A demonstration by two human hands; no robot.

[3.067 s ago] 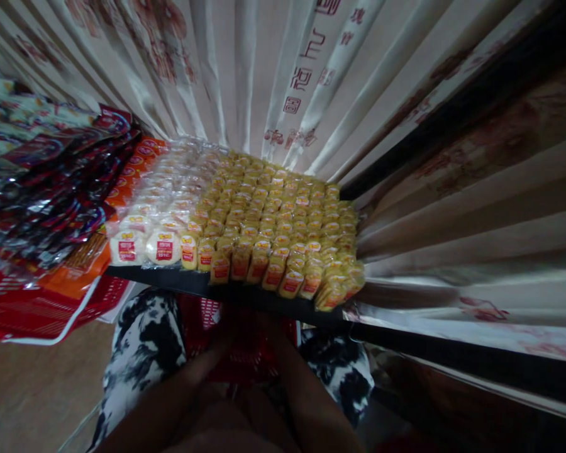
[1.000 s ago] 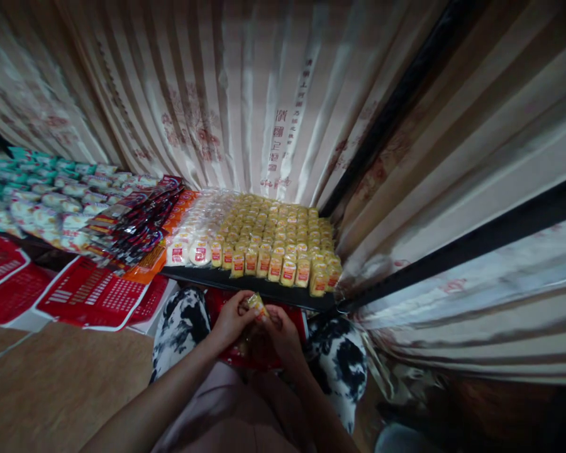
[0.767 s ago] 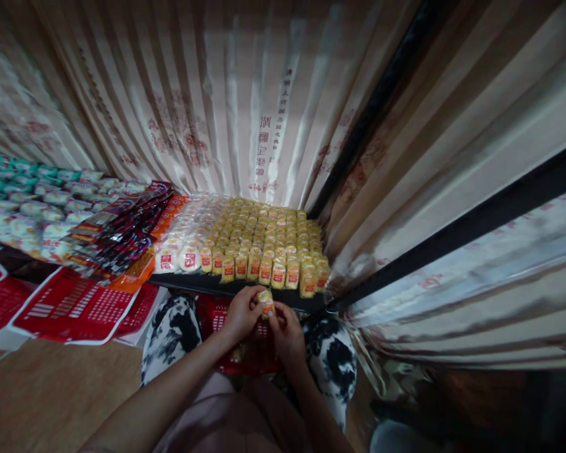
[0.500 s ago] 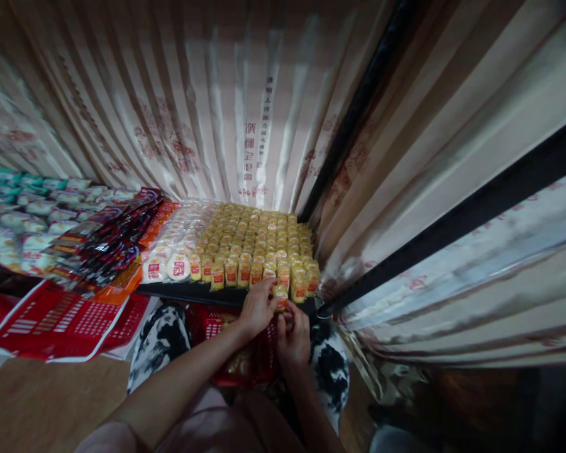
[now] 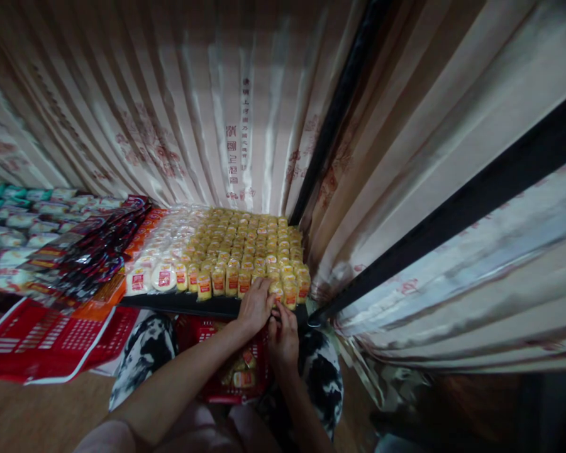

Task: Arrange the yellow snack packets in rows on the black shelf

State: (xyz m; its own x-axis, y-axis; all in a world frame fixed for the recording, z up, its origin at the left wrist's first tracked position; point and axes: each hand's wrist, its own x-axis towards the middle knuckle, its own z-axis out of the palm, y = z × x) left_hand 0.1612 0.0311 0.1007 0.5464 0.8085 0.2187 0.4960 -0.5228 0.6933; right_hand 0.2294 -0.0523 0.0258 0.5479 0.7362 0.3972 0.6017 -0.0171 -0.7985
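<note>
A small yellow wrapped snack pack [image 5: 277,290] with a red label stands at the front of a block of similar packs [image 5: 245,242]. My left hand [image 5: 255,307] presses closed fingers against its left side, partly hiding it. From below, my right hand [image 5: 284,336] has its fingers curled, with the tips at the pack's lower edge. More yellow packs [image 5: 243,379] lie in a red basket [image 5: 212,391] between my knees.
White round packs [image 5: 164,275] adjoin the yellow ones on a black shelf [image 5: 188,304]. Farther left are dark glossy packets [image 5: 92,251], orange packets [image 5: 144,233] and white-green packs [image 5: 23,217]. A red basket [image 5: 42,340] stands below. Pleated curtains [image 5: 193,126] and a black pole [image 5: 323,126] enclose the corner.
The yellow pack between my hands has moved back from in front of the row into its front edge. Both hands have moved with it, and the view has shifted slightly right.
</note>
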